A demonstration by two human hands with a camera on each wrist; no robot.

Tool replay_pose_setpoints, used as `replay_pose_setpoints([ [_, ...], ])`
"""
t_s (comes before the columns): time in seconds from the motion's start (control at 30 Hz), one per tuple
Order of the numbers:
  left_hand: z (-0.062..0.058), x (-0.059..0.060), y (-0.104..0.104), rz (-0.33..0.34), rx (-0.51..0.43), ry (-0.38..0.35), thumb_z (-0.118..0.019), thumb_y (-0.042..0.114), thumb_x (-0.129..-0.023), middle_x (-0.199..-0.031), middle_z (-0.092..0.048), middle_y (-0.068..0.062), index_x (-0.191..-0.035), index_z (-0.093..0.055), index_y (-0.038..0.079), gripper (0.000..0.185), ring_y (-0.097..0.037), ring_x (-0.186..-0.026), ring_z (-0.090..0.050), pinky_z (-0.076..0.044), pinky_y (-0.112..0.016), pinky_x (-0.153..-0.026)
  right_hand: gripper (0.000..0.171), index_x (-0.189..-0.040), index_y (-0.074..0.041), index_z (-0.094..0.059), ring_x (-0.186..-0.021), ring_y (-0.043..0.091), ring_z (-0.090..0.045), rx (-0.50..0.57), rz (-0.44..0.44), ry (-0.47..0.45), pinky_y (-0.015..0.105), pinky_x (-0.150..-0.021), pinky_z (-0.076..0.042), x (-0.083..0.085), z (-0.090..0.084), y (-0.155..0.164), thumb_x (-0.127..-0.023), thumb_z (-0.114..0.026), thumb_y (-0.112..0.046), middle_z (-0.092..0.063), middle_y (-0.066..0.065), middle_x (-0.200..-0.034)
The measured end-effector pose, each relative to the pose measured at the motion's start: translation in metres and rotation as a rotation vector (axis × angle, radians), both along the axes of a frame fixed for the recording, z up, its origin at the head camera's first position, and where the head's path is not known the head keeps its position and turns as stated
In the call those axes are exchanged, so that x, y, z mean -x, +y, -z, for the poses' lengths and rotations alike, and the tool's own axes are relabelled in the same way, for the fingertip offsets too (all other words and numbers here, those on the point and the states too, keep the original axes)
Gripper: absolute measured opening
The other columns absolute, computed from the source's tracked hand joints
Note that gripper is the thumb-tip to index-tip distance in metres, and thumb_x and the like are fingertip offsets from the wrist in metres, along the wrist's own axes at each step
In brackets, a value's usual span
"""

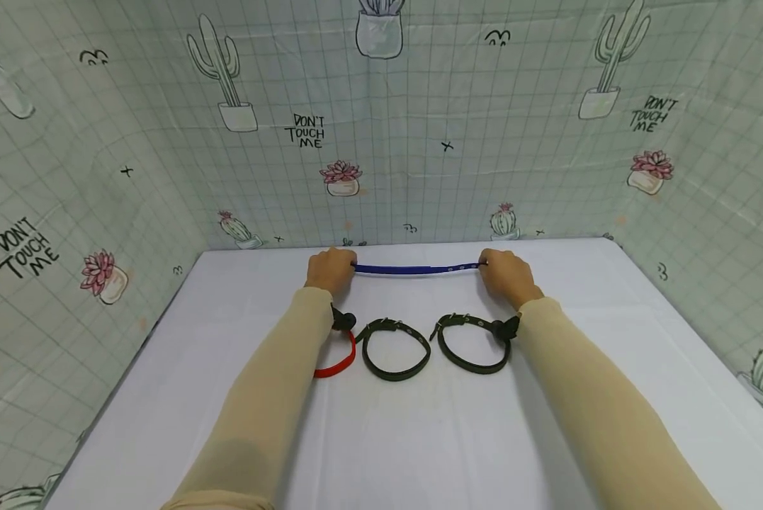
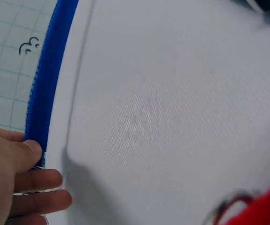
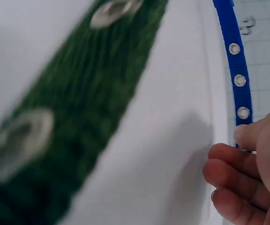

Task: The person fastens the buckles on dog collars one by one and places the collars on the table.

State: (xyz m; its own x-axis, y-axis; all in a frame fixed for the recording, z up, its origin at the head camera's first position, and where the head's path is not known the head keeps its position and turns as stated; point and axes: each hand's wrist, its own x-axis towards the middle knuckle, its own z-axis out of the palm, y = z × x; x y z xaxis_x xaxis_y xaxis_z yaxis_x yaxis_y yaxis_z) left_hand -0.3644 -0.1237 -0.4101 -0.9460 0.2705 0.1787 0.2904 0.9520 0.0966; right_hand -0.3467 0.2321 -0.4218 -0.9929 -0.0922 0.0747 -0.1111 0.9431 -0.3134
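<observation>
A blue collar (image 1: 413, 270) is stretched out lengthwise between the two hands near the far side of the table. My left hand (image 1: 331, 270) pinches one end of it between thumb and fingers; a bit of metal shows by the fingers (image 2: 43, 203) in the left wrist view. The other end, with several round metal eyelets (image 3: 240, 80), is pinched by my right hand (image 1: 507, 275). In both wrist views the strap hangs over the table's far edge, with the patterned cloth behind it.
Nearer to me, two dark green buckled collars (image 1: 394, 377) lie looped on the white table (image 1: 419, 439). A red collar (image 1: 339, 367) sits left of them, partly hidden by the left forearm. Cactus-patterned cloth (image 1: 407, 99) stands at the back and both sides.
</observation>
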Motion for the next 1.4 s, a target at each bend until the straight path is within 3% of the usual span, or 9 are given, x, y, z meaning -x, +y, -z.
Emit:
replay_pose_setpoints([
  [0.27, -0.003, -0.018, -0.004, -0.082, -0.359, -0.015, -0.066, 0.024, -0.099, -0.109, -0.073, -0.005, -0.116, -0.073, 0.018, 0.020, -0.029, -0.094, -0.067, -0.052, -0.048, -0.076, 0.025, -0.121, -0.002, -0.064, -0.077, 0.025, -0.068, 0.292, 0.063, 0.075, 0.041, -0.073, -0.050, -0.013, -0.002, 0.001, -0.100, -0.059, -0.016, -0.072, 0.018, -0.105],
  [0.47, -0.008, -0.031, -0.006, -0.068, -0.615, -0.039, -0.068, 0.020, -0.096, -0.123, -0.069, -0.006, -0.118, -0.073, 0.014, 0.023, -0.029, -0.113, -0.062, -0.050, -0.046, -0.085, 0.031, -0.124, 0.005, -0.064, -0.088, 0.030, -0.074, 0.590, 0.066, 0.076, 0.030, -0.067, -0.059, -0.034, -0.014, 0.000, -0.097, -0.058, -0.009, -0.070, 0.023, -0.110],
  [0.57, -0.010, -0.039, -0.006, -0.071, -0.716, -0.044, -0.066, 0.023, -0.097, -0.125, -0.067, -0.006, -0.120, -0.072, 0.015, 0.025, -0.029, -0.115, -0.062, -0.049, -0.046, -0.092, 0.033, -0.125, 0.005, -0.064, -0.091, 0.033, -0.073, 0.656, 0.061, 0.080, 0.028, -0.067, -0.059, -0.046, -0.016, -0.001, -0.097, -0.055, -0.009, -0.070, 0.025, -0.111],
  [0.77, -0.011, -0.063, -0.008, -0.112, -0.813, -0.032, -0.062, 0.029, -0.100, -0.122, -0.067, -0.004, -0.126, -0.069, 0.016, 0.030, -0.024, -0.107, -0.064, -0.051, -0.044, -0.090, 0.035, -0.126, 0.004, -0.064, -0.092, 0.032, -0.073, 0.720, 0.034, 0.075, 0.029, -0.069, -0.059, -0.068, -0.011, -0.009, -0.103, -0.053, -0.019, -0.070, 0.022, -0.112],
  [0.93, -0.010, -0.081, -0.009, -0.075, -0.802, 0.047, -0.059, 0.027, -0.102, -0.107, -0.071, -0.004, -0.132, -0.066, 0.017, 0.032, -0.020, -0.094, -0.067, -0.051, -0.041, -0.079, 0.029, -0.120, 0.005, -0.064, -0.090, 0.029, -0.073, 0.851, 0.016, 0.135, 0.028, -0.069, -0.059, -0.077, -0.008, -0.018, -0.103, -0.056, -0.017, -0.071, 0.023, -0.110],
  [1.07, -0.009, -0.087, -0.008, -0.038, -0.809, 0.124, -0.058, 0.025, -0.103, -0.099, -0.073, -0.004, -0.136, -0.064, 0.023, 0.034, -0.017, -0.083, -0.069, -0.048, -0.037, -0.069, 0.024, -0.116, 0.007, -0.062, -0.086, 0.021, -0.073, 1.006, 0.012, 0.202, 0.030, -0.071, -0.059, -0.080, -0.006, -0.024, -0.103, -0.055, -0.012, -0.069, 0.026, -0.109],
  [1.17, -0.008, -0.091, -0.008, -0.010, -0.860, 0.149, -0.059, 0.023, -0.103, -0.098, -0.073, -0.004, -0.146, -0.054, 0.027, 0.044, -0.016, -0.080, -0.069, -0.047, -0.035, -0.067, 0.023, -0.115, 0.007, -0.060, -0.084, 0.015, -0.073, 1.070, 0.040, 0.225, 0.031, -0.071, -0.059, -0.085, -0.004, -0.027, -0.104, -0.052, -0.011, -0.068, 0.028, -0.109],
  [1.33, -0.012, -0.097, -0.006, 0.020, -1.006, 0.098, -0.060, 0.024, -0.101, -0.095, -0.072, -0.005, -0.159, -0.026, 0.033, 0.068, -0.017, -0.081, -0.070, -0.048, -0.033, -0.065, 0.024, -0.122, 0.003, -0.056, -0.078, 0.015, -0.072, 1.075, 0.060, 0.294, 0.030, -0.065, -0.059, -0.087, -0.002, -0.029, -0.105, -0.048, -0.011, -0.066, 0.028, -0.107],
  [1.4, -0.014, -0.098, -0.005, 0.021, -1.080, 0.042, -0.060, 0.025, -0.101, -0.095, -0.072, -0.006, -0.160, -0.026, 0.028, 0.068, -0.018, -0.082, -0.070, -0.050, -0.032, -0.065, 0.028, -0.129, -0.003, -0.056, -0.072, 0.016, -0.071, 1.043, 0.060, 0.355, 0.028, -0.061, -0.058, -0.087, -0.002, -0.029, -0.104, -0.047, -0.011, -0.067, 0.025, -0.104],
])
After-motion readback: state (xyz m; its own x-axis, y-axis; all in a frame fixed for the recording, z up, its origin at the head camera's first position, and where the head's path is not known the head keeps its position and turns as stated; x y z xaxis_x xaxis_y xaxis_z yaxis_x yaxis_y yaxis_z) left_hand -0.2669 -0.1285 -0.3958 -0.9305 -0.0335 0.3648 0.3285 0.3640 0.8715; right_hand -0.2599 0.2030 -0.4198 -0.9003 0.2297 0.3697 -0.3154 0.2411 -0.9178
